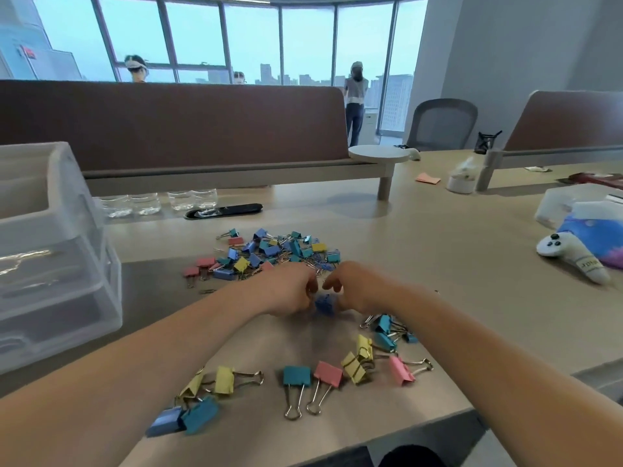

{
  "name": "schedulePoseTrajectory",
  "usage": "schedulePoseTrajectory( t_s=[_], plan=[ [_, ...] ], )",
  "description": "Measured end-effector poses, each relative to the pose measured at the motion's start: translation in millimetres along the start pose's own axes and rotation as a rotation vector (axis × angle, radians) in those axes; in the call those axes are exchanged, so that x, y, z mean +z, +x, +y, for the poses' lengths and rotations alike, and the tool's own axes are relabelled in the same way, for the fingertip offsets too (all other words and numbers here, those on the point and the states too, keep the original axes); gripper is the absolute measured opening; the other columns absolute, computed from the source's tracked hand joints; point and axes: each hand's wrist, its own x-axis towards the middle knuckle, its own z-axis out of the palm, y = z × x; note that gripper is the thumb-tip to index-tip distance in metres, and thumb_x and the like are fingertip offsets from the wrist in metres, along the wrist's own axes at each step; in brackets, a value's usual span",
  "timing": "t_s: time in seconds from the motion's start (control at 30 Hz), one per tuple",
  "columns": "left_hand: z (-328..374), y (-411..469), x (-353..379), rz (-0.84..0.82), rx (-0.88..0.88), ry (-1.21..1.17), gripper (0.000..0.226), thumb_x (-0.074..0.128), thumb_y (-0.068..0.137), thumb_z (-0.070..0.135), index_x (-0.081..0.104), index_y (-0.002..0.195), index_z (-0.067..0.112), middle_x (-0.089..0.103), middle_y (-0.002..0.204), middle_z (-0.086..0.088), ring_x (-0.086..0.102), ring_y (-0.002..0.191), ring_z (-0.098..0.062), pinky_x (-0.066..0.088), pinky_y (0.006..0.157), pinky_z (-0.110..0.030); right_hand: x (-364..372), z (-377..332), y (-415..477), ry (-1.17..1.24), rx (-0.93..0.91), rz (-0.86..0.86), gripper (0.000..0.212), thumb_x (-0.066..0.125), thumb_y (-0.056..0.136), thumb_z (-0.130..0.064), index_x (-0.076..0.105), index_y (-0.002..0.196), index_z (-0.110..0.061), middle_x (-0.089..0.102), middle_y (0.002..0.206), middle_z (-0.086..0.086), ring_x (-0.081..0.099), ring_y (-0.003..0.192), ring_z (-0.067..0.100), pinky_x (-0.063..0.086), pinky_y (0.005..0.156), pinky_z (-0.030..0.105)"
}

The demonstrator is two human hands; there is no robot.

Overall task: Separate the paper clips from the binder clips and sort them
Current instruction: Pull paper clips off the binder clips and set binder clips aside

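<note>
Both left hand (291, 291) and right hand (357, 288) hold a blue clip (324, 305).

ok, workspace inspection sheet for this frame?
Surface: beige desk.
Job's things: mixed pile beyond the hands; binder clips spread at the near edge; blue clip between the hands.
Clutter: drawer box left; bottles behind; controller and tub right.
Grippers: left hand and right hand both pinch the blue clip; blurred.
Cables: nothing seen.
Surroundings: divider, chair, windows, people beyond.
</note>
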Motion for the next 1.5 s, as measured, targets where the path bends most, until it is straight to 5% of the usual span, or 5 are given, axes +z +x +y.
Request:
schedulePoseTrajectory(
  t_s=[0.2, 0.37, 0.83, 1.13, 1.5],
  plan=[
    [-0.8, 7.8, 12.4, 0.032, 0.025, -0.028, 0.025, 0.070, 0.086, 0.027, 0.062, 0.109, 0.020, 0.063, 0.105, -0.002, 0.059, 0.091, -0.020, 0.049, 0.078, -0.033, 0.3, -2.3, 2.4, -0.051, 0.007, -0.042, 0.029, 0.069, 0.086, -0.022, 0.068, 0.115, -0.019, 0.066, 0.110, 0.003, 0.062, 0.095, 0.022, 0.053, 0.080, 0.032],
    [-6.2, 13.9, 20.0, 0.076, 0.012, -0.111, 0.015, 0.070, 0.086, 0.023, 0.065, 0.100, 0.022, 0.063, 0.103, 0.000, 0.060, 0.091, -0.020, 0.052, 0.083, -0.038, 2.4, -4.4, 2.1, -0.067, 0.044, -0.009, 0.017, 0.068, 0.087, -0.026, 0.068, 0.101, -0.016, 0.067, 0.099, 0.005, 0.065, 0.091, 0.025, 0.054, 0.079, 0.037],
    [-3.9, 16.3, 27.2, 0.118, 0.015, -0.044, 0.010, 0.058, 0.088, 0.011, 0.063, 0.097, 0.014, 0.063, 0.094, -0.007, 0.061, 0.085, -0.024, 0.051, 0.074, -0.038, 15.5, -10.7, 0.5, -0.115, 0.052, 0.043, 0.005, 0.052, 0.094, -0.012, 0.056, 0.093, -0.015, 0.060, 0.087, 0.004, 0.058, 0.073, 0.021, 0.047, 0.062, 0.031],
    [-6.4, 16.8, 29.3, 0.121, 0.004, -0.074, 0.012, 0.055, 0.087, 0.008, 0.063, 0.095, 0.013, 0.063, 0.095, -0.007, 0.060, 0.085, -0.024, 0.052, 0.080, -0.043, 21.8, -11.8, -0.6, -0.119, 0.071, 0.125, 0.009, 0.053, 0.094, -0.017, 0.061, 0.099, -0.020, 0.063, 0.088, 0.001, 0.062, 0.076, 0.019, 0.058, 0.075, 0.038],
    [-9.3, 13.3, 32.3, 0.175, 0.039, -0.018, 0.014, 0.052, 0.088, 0.008, 0.062, 0.094, 0.015, 0.063, 0.093, -0.006, 0.060, 0.083, -0.024, 0.053, 0.077, -0.046, 19.5, -9.6, 2.9, -0.056, 0.044, 0.080, 0.009, 0.052, 0.094, -0.014, 0.057, 0.090, -0.020, 0.057, 0.081, -0.001, 0.055, 0.067, 0.014, 0.043, 0.055, 0.027]
  ],
)
